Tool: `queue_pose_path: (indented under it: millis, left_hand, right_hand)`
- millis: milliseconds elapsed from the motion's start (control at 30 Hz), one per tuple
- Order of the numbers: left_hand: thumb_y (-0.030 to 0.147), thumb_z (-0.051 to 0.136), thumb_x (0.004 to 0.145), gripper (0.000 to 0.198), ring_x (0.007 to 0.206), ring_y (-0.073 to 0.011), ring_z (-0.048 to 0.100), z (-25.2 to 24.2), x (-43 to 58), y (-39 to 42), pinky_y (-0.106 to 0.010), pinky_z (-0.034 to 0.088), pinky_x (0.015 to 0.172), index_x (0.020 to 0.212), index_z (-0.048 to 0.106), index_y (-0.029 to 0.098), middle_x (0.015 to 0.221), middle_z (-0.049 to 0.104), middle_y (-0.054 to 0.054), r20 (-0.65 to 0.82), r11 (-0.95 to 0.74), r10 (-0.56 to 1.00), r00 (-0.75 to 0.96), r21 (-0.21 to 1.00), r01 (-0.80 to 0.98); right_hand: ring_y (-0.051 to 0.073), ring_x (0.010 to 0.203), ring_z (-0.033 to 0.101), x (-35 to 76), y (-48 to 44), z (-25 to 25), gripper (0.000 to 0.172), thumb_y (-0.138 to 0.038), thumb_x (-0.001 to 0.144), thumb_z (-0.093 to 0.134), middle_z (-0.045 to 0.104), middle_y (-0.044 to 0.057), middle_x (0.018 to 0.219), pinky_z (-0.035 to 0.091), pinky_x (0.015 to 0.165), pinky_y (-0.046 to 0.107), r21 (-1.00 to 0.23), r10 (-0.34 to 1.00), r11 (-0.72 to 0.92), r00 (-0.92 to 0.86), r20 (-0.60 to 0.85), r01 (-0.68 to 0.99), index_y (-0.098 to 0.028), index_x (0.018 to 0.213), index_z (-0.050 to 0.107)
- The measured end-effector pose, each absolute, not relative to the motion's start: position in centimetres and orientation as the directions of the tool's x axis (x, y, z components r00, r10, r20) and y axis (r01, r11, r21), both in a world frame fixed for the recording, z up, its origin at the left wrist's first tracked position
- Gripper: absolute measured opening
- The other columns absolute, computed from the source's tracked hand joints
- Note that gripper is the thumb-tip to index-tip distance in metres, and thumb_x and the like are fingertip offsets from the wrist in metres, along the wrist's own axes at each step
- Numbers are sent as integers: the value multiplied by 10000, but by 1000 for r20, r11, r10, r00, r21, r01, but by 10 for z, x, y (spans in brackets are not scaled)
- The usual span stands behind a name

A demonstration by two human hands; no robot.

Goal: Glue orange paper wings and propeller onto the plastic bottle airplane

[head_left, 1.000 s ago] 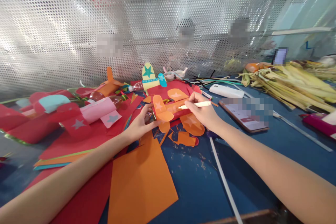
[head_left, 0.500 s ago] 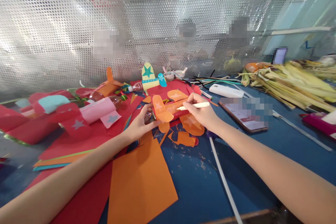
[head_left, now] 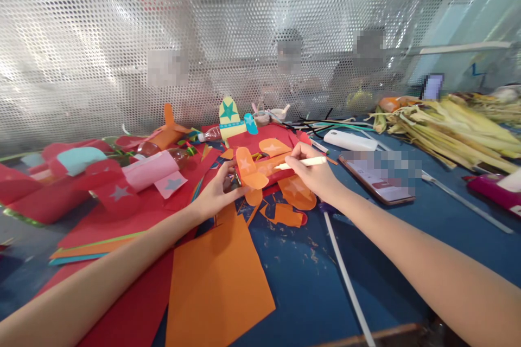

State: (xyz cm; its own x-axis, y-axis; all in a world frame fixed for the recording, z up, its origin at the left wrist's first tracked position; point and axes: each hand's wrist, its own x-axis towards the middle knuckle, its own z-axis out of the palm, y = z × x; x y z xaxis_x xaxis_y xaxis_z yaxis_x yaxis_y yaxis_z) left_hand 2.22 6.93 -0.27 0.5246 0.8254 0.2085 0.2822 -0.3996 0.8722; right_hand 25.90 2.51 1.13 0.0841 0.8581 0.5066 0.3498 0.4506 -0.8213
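Note:
An orange paper plane (head_left: 253, 176) with pale stars on its wings and tail lies in front of me; it appears to be wrapped round a bottle. My left hand (head_left: 220, 190) grips its near left end, thumb and fingers closed around what looks like the bottle's end, partly hidden. Between the fingers of my right hand (head_left: 315, 173) is a white marker pen (head_left: 307, 162). The pen's tip touches or hovers just over the plane's orange body. Orange paper scraps (head_left: 287, 216) lie just below the plane.
An orange sheet (head_left: 222, 287) and red sheets lie on the blue table (head_left: 301, 282). More paper planes, one pink (head_left: 151, 171), crowd the left. To the right are a phone (head_left: 374, 176), a white glue-gun-like object (head_left: 350, 141), a white stick (head_left: 345, 276) and dried husks (head_left: 459, 127).

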Motion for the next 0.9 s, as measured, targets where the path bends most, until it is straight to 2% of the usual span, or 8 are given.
queue_pose_path:
  millis: [433,733,900]
  left_hand:
    - [432,673,749,576,958,-206,630,-3,22,70,-320,530,804,1195,385,208,1121,543,-77,199,-391,822,533,879,274]
    - [414,699,732,588,1071,-245,600,-3,22,70,-349,514,879,1194,396,211,1134,557,-86,219,-390,822,526,889,239]
    - [440,684,744,591,1050,-229,598,-2,22,69,-337,507,865,1195,376,214,1125,534,-76,210,-388,809,549,892,231]
  right_hand:
    - [117,520,387,259,25,12,221,-271,781,552,412,-61,541,273,523,272,-828,858,449,97,505,336,-231,624,402]
    - [113,518,373,260,26,12,209,-266,779,544,391,-67,542,266,524,269,-829,849,462,112,516,317,-230,631,402]
    - [114,516,382,261,26,12,230,-275,797,545,385,-68,534,268,524,271,-818,842,471,109,529,330,-232,630,392]
